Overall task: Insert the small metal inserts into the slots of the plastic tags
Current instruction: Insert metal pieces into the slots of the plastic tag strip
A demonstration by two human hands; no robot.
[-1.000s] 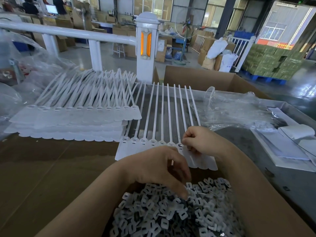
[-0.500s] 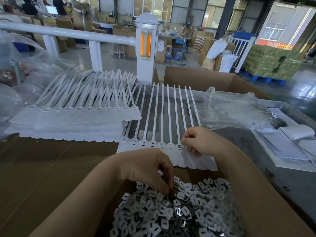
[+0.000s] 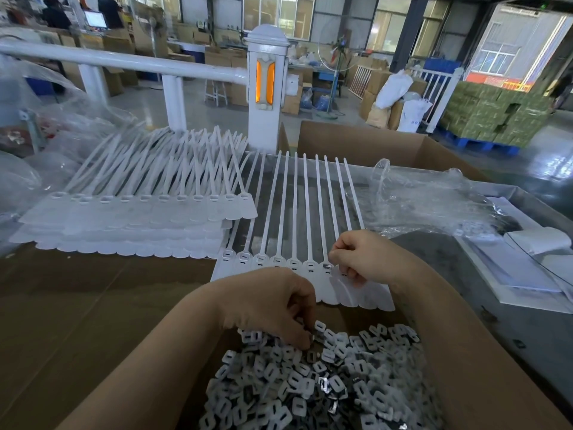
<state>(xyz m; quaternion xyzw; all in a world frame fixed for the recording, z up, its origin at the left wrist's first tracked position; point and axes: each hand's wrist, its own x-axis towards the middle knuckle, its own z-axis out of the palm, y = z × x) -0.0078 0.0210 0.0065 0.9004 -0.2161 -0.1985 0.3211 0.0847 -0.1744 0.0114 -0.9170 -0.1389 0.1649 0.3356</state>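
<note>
A cardboard box [image 3: 483, 361] is holding a heap of small metal inserts [image 3: 325, 386]. The left hand [image 3: 273, 308] is reaching into the heap's far edge, fingertips curled and pinching at one insert. Just beyond the box, a joined row of plastic tags [image 3: 297, 268] is lying flat, straps pointing away. The right hand [image 3: 362, 256] is pinching the row's right end at the slots. A stack of tags [image 3: 139, 218] is sitting beyond the box to the left, a clear plastic bag [image 3: 434, 206] beyond it to the right.
</note>
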